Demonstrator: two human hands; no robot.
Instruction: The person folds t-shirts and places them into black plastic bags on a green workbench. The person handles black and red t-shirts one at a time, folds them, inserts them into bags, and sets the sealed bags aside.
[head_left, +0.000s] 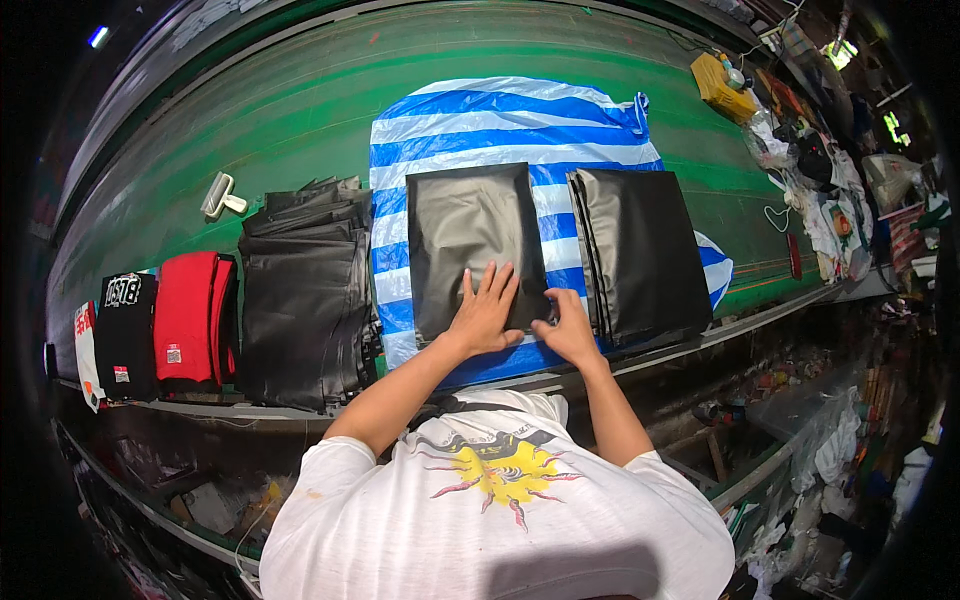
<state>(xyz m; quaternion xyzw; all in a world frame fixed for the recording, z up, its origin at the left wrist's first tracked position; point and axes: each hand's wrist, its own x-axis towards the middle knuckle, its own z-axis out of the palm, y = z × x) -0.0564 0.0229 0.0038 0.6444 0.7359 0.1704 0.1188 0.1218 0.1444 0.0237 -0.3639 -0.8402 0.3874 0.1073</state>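
Note:
A filled or folded black plastic bag (472, 217) lies flat before me on a blue-and-white striped plastic sheet (510, 135). My left hand (484, 315) presses palm down on its lower part, fingers spread. By the bag's lower right edge is my right hand (571, 330), thumb and forefinger apart at that edge. To the right, several black plastic packages (649, 247) are stacked, partly on the sheet. A thick pile of loose black plastic bags (300, 315) sits to the left, its layers unevenly fanned.
Left of the bags are folded red garments (186, 322), folded black garments (127, 337) and a white printed one (86, 352). A white-handled roller (223, 196) rests on the long green table (300, 112). A yellow box (721, 86) and clutter stand at the far right.

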